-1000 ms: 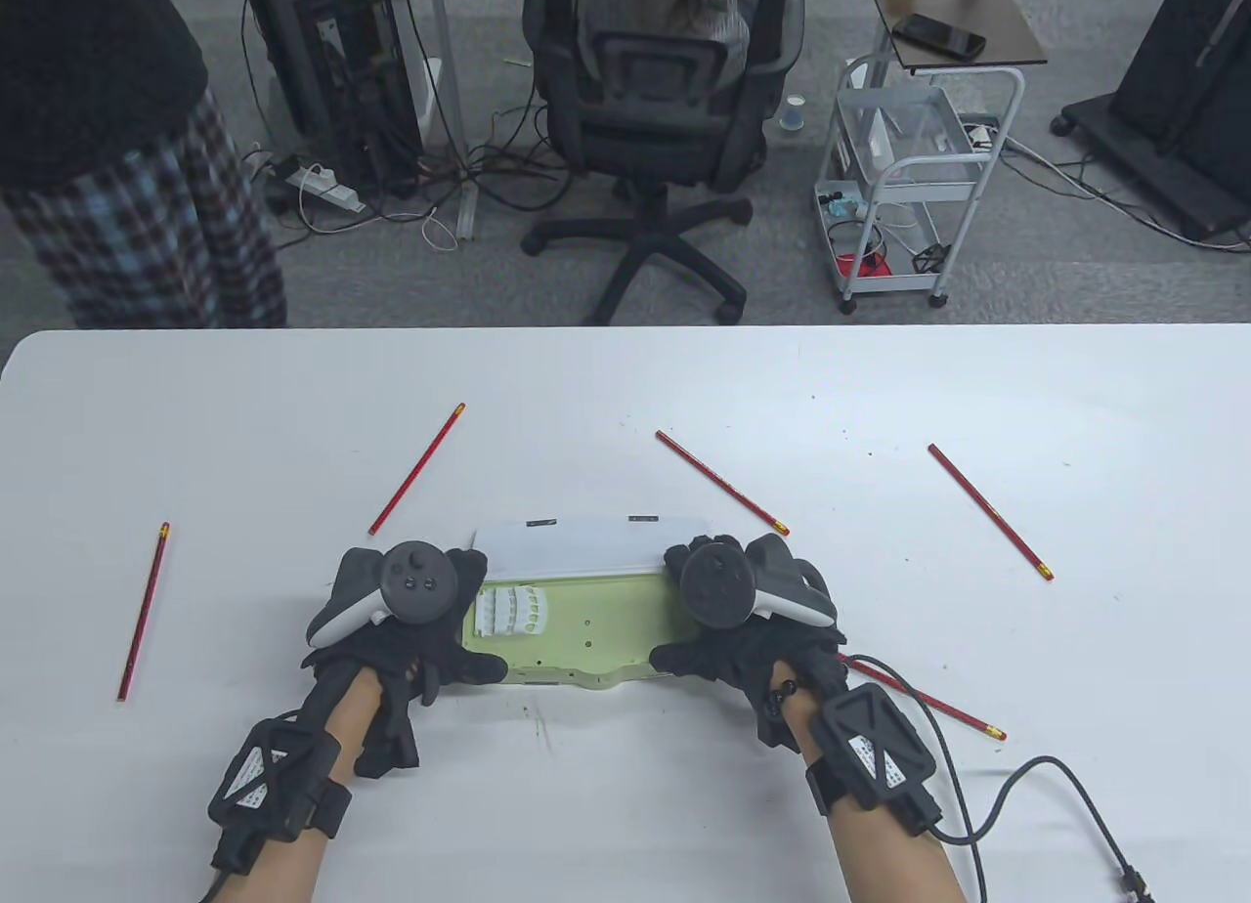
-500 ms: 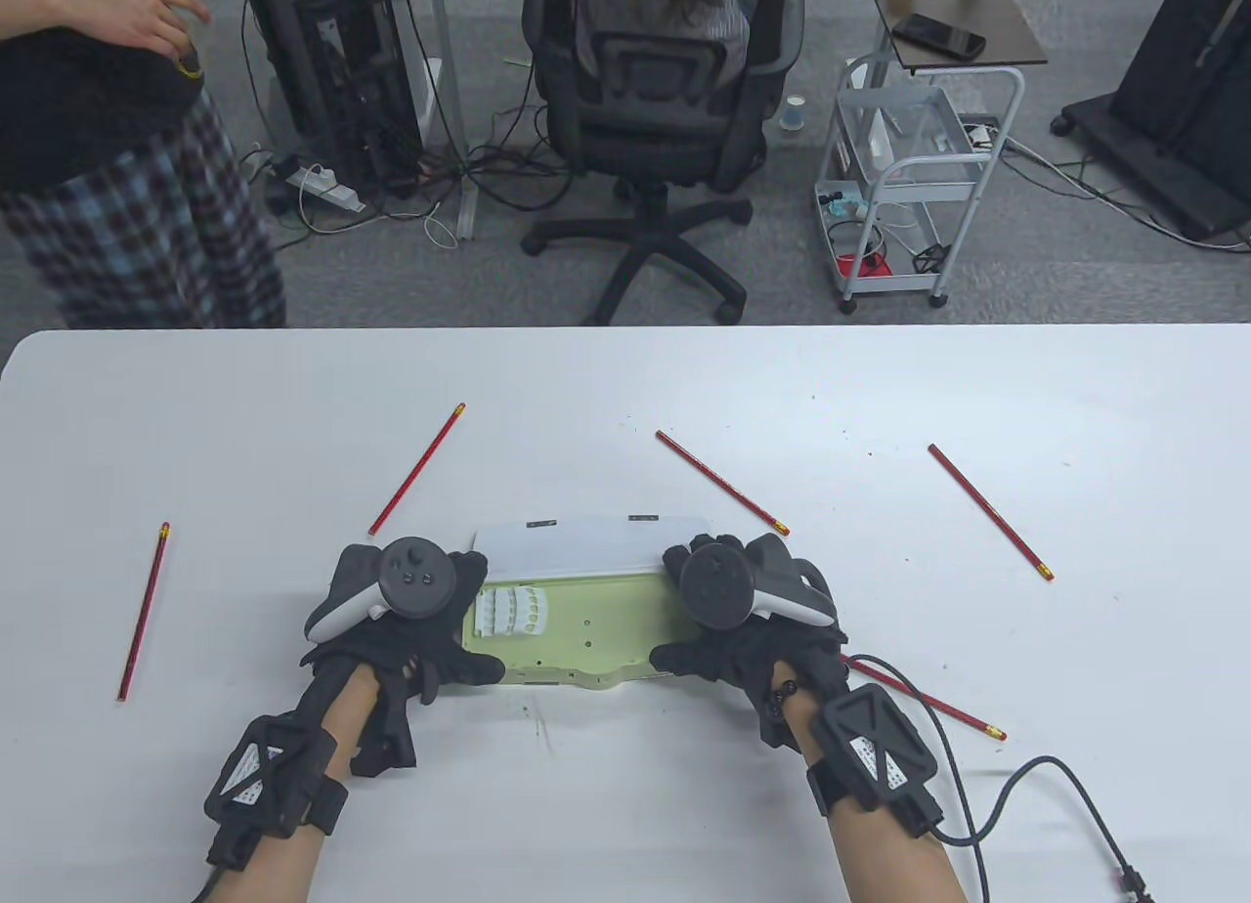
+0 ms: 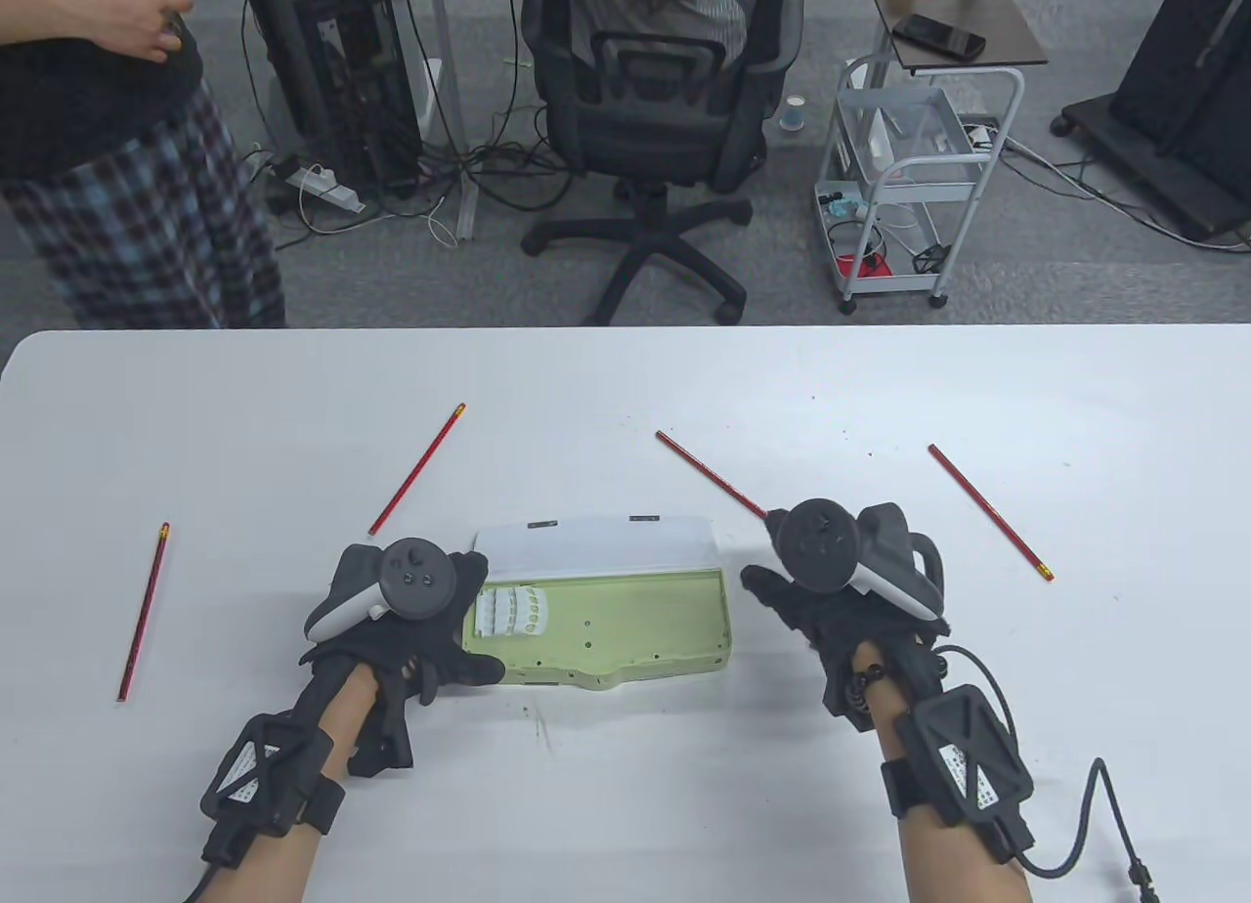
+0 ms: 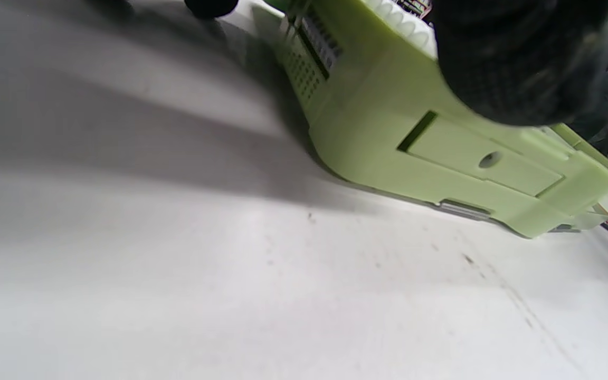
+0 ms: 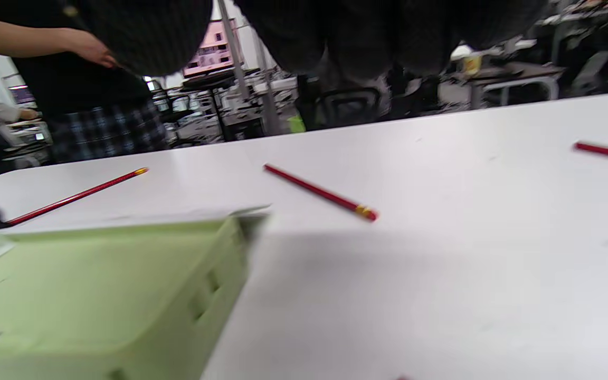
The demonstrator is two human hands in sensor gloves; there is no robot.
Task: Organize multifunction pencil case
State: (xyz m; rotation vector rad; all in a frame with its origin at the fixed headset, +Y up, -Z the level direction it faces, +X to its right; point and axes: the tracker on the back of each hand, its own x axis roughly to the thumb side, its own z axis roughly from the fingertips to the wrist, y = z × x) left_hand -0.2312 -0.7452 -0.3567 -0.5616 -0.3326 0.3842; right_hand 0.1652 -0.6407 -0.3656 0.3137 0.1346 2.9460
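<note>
The pencil case lies open near the table's front edge, with a light green tray and a white lid folded back behind it. A white ribbed holder sits in its left end. My left hand grips the case's left end, thumb on the near rim; the left wrist view shows the green side under a gloved finger. My right hand hovers just right of the case, holding nothing, above the eraser end of a red pencil. Further red pencils lie at left, far left and right.
My right wrist cable trails over the table's front right. Beyond the far edge stand a person in plaid, an office chair and a wheeled cart. In the right wrist view the nearest pencil lies just past the case.
My right hand has let go of the case's right end and moved right and slightly away, to the middle pencil's end. My left hand and the case have stayed put.
</note>
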